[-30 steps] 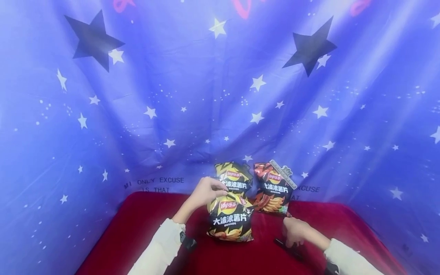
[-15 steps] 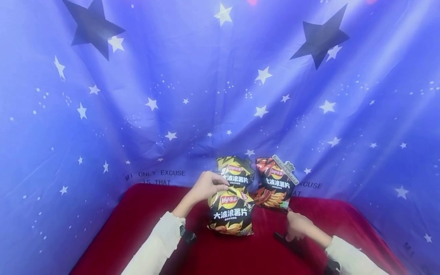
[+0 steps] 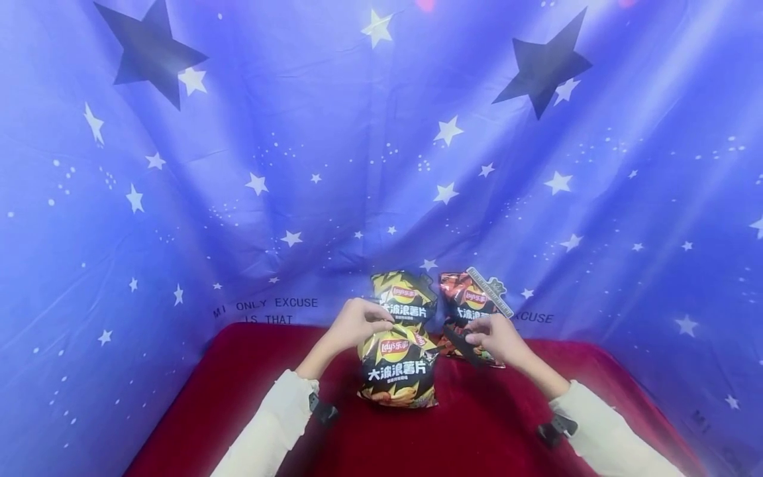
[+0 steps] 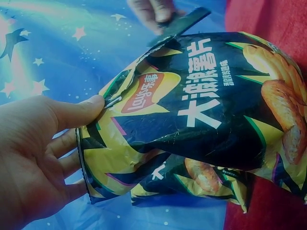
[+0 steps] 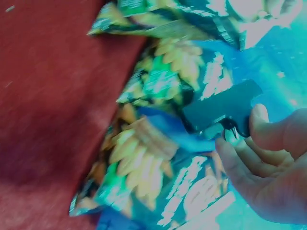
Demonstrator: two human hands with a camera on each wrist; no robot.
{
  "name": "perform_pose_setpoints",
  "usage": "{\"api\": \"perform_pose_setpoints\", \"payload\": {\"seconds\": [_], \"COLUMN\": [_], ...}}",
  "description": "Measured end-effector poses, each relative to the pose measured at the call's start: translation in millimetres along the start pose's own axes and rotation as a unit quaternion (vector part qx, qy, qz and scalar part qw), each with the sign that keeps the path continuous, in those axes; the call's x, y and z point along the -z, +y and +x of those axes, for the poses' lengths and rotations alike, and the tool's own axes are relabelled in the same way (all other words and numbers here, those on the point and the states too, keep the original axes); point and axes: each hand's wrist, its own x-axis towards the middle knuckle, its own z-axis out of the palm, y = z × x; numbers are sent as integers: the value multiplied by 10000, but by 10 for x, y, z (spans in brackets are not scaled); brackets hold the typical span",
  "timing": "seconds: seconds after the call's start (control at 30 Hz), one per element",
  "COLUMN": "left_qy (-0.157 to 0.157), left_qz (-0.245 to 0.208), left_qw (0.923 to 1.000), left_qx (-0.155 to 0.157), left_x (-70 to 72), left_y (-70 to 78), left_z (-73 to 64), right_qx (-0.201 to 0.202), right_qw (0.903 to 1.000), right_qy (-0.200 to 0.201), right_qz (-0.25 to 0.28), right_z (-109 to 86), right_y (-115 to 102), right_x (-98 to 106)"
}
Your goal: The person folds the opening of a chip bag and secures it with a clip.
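Observation:
A yellow-and-black bag of potato chips [image 3: 396, 377] stands upright on the red cloth, its top folded over. My left hand [image 3: 361, 322] pinches the top corner of this bag between thumb and fingers, as the left wrist view also shows [image 4: 43, 143]. In my right hand [image 3: 499, 341] is a black bag clip [image 5: 223, 108], pinched between thumb and fingers to the right of the bag's top. From the left wrist, the clip [image 4: 184, 26] appears close to the folded top edge; whether they touch I cannot tell.
Behind stands a second yellow-and-black chip bag [image 3: 405, 291]. Right of it is a red-and-black chip bag [image 3: 456, 285] with a pale decorated clip [image 3: 489, 291] across its top corner. A red cloth [image 3: 268, 358] covers the table, before a blue star-printed curtain [image 3: 334, 132].
My right hand has lifted the black bag clip from the cloth, up and leftward, in front of the red-and-black bag. My left hand keeps its pinch on the front bag.

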Motion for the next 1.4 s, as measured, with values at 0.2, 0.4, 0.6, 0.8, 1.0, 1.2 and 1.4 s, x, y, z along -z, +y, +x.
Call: {"api": "perform_pose_setpoints", "payload": {"seconds": [0.2, 0.4, 0.6, 0.8, 1.0, 1.2, 1.4], "left_qy": [-5, 31, 6, 85, 84, 129, 164], "left_qz": [-36, -66, -59, -47, -40, -41, -51], "left_qw": [10000, 10000, 10000, 9999, 10000, 9999, 9998], "left_qx": [26, 45, 27, 43, -14, -41, -39], "left_x": [-9, -11, -13, -15, -21, -31, -22], "left_y": [-2, -3, -14, -5, 15, 15, 3], "left_z": [0, 0, 3, 7, 3, 8, 10], "right_qx": [233, 303, 452, 520, 470, 712, 1075], "right_qw": [9979, 9903, 9826, 9774, 9765, 9773, 9803], "right_qy": [604, 1258, 1644, 1678, 1772, 1776, 1643], "right_qz": [48, 512, 740, 1173, 1130, 905, 237], "right_z": [88, 176, 193, 203, 237, 234, 242], "right_y": [-236, -365, -512, -625, -659, -696, -704], "right_x": [-3, -38, -126, -241, -366, -420, -437]}}
